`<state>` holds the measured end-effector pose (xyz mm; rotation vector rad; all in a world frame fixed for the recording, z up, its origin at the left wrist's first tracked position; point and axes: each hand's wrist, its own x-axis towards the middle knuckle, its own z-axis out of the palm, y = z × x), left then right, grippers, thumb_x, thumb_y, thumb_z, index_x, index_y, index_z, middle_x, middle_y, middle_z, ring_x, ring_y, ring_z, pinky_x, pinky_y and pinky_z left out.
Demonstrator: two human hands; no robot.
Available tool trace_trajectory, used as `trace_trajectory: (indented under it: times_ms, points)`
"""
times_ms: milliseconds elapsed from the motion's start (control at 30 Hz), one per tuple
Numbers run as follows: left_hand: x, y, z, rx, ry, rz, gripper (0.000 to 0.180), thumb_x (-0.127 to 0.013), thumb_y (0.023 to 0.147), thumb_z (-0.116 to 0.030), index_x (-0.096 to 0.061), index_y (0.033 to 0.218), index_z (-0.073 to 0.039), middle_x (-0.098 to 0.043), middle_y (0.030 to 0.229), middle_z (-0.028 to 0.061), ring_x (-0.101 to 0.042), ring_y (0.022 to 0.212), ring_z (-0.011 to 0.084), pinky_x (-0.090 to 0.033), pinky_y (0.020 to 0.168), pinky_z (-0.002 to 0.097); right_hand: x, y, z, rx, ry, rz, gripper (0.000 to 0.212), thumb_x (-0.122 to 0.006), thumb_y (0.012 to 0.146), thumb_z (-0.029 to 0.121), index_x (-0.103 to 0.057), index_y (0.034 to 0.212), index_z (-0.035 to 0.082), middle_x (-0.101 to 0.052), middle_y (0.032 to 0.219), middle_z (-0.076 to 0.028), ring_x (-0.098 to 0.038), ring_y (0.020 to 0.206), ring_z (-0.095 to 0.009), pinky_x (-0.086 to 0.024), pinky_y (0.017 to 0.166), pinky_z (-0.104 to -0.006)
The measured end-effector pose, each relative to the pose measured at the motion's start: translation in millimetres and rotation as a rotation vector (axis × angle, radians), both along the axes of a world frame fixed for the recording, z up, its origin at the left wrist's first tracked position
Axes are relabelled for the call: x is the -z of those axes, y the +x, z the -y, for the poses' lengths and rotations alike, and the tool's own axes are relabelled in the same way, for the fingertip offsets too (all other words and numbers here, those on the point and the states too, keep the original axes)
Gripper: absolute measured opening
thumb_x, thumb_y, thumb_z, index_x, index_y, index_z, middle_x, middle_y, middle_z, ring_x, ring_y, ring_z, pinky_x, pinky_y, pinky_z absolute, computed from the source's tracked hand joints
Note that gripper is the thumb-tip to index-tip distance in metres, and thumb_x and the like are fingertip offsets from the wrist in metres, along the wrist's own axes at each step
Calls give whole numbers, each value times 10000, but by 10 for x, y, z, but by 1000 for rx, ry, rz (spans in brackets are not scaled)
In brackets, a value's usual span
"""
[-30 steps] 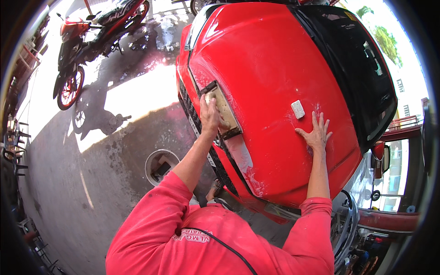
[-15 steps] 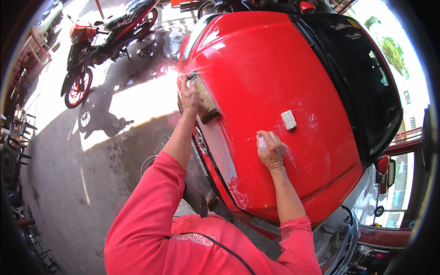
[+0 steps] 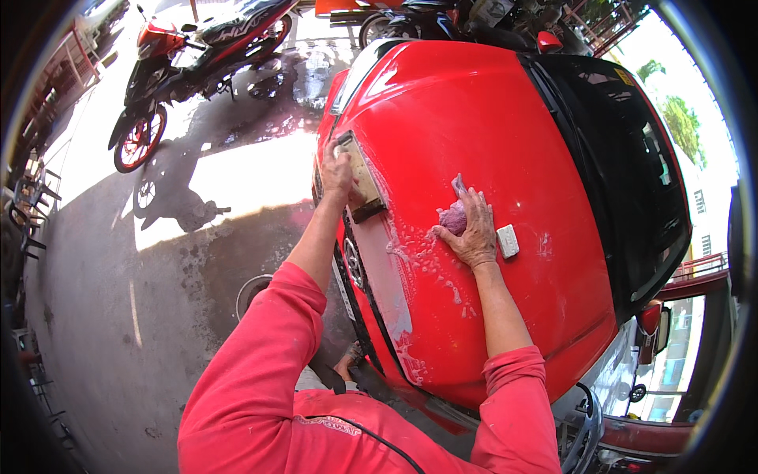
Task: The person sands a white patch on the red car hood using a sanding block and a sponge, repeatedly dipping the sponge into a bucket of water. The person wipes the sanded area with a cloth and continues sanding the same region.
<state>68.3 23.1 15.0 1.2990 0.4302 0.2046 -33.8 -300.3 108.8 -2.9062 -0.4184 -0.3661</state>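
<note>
My left hand (image 3: 338,175) is closed around the edge of a long tan sanding block (image 3: 366,178) with dark ends, which lies along the front edge of a red car hood (image 3: 466,103). Farther right, my right hand (image 3: 477,234) presses a wet, pinkish-purple rag (image 3: 453,218) onto the hood, its fingers bent over the cloth. Soapy foam and drops spread over the paint between the two hands. Just right of my right hand, a small white rectangular block (image 3: 508,241) rests on the hood. A grey, paint-free strip (image 3: 382,265) runs along the hood's front edge.
The dark windshield (image 3: 632,150) closes off the hood's right side. A red and black motorcycle (image 3: 189,75) is parked on the concrete floor (image 3: 150,300) at the far left. Beside my left arm, a round bucket (image 3: 246,294) stands on the floor. More motorcycles (image 3: 430,24) stand behind the car.
My right hand has moved up the hood, and the rag now spreads out under it, trailing fresh suds. My left hand stays on the sanding block. The whole view has shifted slightly.
</note>
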Motion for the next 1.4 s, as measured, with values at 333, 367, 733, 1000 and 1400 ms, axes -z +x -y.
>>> trace_trajectory:
  times_ms: [333, 367, 733, 1000, 1400]
  points:
    - [-103, -181, 257, -14, -83, 13, 595, -560, 986, -136, -463, 1571, -77, -637, 886, 105, -607, 554, 163, -536, 476, 332, 65, -69, 97, 27, -26, 33, 1133, -832, 787, 722, -374, 1658, 162, -410, 1682, -218, -335, 1595, -433, -236, 1317, -627]
    - [-295, 265, 97, -10, -97, -2, 606, -566, 981, -135, -460, 1575, -75, -625, 869, 114, -604, 528, 183, -545, 475, 357, 69, -44, 75, 22, -24, 43, 1135, -832, 786, 725, -373, 1658, 162, -409, 1682, -218, -333, 1595, -434, -236, 1315, -630]
    - [297, -1037, 345, 87, -343, 7, 448, -536, 1004, -59, -542, 1451, -82, -629, 873, 72, -549, 448, 125, -493, 392, 298, 29, -154, 201, 69, -67, 21, 1136, -810, 785, 771, -383, 1648, 169, -405, 1687, -200, -332, 1601, -422, -235, 1316, -632]
    - [-248, 898, -230, -37, -113, 71, 476, -496, 985, -61, -527, 1459, -75, -649, 910, 131, -576, 466, 169, -522, 403, 347, 74, 86, -39, -3, -35, 61, 1133, -819, 784, 758, -390, 1645, 160, -414, 1687, -190, -338, 1602, -417, -239, 1317, -627]
    - [-316, 1073, -369, 27, -198, 71, 510, -489, 988, -58, -487, 1496, -101, -548, 758, 45, -512, 436, 151, -512, 402, 349, -1, 76, -97, 15, -17, 61, 1141, -817, 769, 774, -404, 1627, 145, -434, 1667, -216, -351, 1590, -440, -259, 1313, -608]
